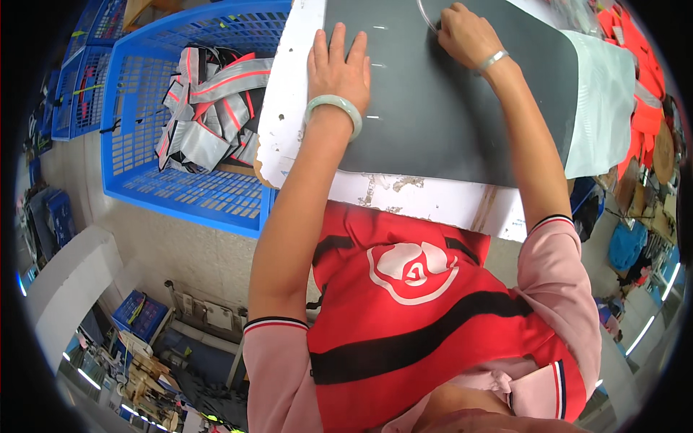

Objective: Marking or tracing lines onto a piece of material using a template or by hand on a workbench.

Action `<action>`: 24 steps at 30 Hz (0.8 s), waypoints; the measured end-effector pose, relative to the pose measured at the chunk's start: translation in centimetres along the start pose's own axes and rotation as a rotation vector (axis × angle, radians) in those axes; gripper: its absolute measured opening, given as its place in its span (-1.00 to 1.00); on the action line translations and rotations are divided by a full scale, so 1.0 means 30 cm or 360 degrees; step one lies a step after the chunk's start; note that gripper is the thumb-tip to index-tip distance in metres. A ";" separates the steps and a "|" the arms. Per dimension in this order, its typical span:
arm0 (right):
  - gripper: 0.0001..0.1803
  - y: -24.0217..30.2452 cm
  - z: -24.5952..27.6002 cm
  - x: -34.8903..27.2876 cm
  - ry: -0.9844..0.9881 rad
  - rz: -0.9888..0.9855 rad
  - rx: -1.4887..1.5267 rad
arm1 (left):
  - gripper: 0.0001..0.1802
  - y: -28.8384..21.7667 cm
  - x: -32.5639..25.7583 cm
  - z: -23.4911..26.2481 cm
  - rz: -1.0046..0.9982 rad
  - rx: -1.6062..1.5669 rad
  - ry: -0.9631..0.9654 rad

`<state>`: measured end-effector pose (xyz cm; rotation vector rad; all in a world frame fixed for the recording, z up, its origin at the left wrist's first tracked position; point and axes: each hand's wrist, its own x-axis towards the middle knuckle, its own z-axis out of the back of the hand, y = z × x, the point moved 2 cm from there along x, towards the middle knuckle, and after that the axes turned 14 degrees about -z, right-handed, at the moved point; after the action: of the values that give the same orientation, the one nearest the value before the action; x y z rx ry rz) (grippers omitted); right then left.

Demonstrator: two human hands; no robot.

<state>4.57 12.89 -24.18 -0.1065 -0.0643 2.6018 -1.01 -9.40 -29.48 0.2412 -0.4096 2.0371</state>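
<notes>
A smooth black sheet (433, 137) lies on a worn white tabletop (285, 108), with a few short pale marks on its left part. My left hand (341, 68) rests flat on the sheet's left edge, fingers stretched out and holding nothing. Farther right, near the far edge, my right hand (468, 35) is curled closed against the sheet. A thin, pale curved strip (426, 16) runs to its fingers from the top of the view. What the fingers hold is hidden. A pale, glossy sheet (600, 101) reaches out at the right side of the black one.
Left of the table stands a blue plastic crate (184, 191) holding grey reflective strips (216, 108) with orange-red lines. More blue crates (83, 90) stand at the far left. Bright orange-red vests (639, 86) with grey bands lie beyond the table's right side.
</notes>
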 end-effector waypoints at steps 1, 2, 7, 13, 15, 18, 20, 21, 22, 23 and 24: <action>-0.67 -0.043 -0.018 -0.041 0.0002 -0.0018 0.0000 | -0.57 -0.002 0.001 -0.002 -0.0005 0.0019 -0.0008; -0.80 -0.076 -0.027 -0.084 -0.0149 0.0156 0.0000 | -0.57 -0.001 0.000 -0.004 -0.0022 0.0013 -0.0004; -0.92 -0.252 -0.033 -0.239 -0.0283 0.0333 -0.0046 | -0.58 0.011 0.000 -0.004 -0.0050 -0.0037 -0.0047; -0.92 -0.438 -0.057 -0.405 -0.0271 0.0138 -0.0063 | -0.59 0.018 0.005 -0.011 -0.0119 -0.0040 -0.0040; -0.92 -0.481 -0.060 -0.469 -0.0288 -0.0107 -0.0006 | -0.58 0.012 0.012 -0.016 -0.0089 -0.0061 -0.0006; -0.93 -0.485 -0.066 -0.573 -0.0279 -0.0473 0.0050 | -0.58 0.025 0.009 -0.016 -0.0130 -0.0046 -0.0045; -0.92 -0.480 -0.065 -0.648 -0.0295 -0.0595 0.0083 | -0.58 0.018 0.012 -0.009 -0.0148 -0.0047 -0.0040; -0.91 -0.482 -0.064 -0.688 -0.0230 -0.0702 0.0126 | -0.58 0.012 0.016 -0.011 -0.0152 -0.0050 -0.0038; -0.90 -0.478 -0.063 -0.725 -0.0166 -0.0805 0.0178 | -0.58 0.014 0.016 -0.009 -0.0154 -0.0044 -0.0034; -0.89 -0.476 -0.064 -0.761 -0.0107 -0.0876 0.0200 | -0.58 0.013 0.013 -0.009 -0.0175 -0.0050 -0.0026; -0.89 -0.471 -0.063 -0.792 -0.0103 -0.0897 0.0203 | -0.58 0.014 0.009 -0.009 -0.0170 -0.0049 -0.0031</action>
<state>32.28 12.89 -23.61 0.0388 0.0441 2.0394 -1.50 -9.27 -29.72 0.2587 -0.4308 1.9238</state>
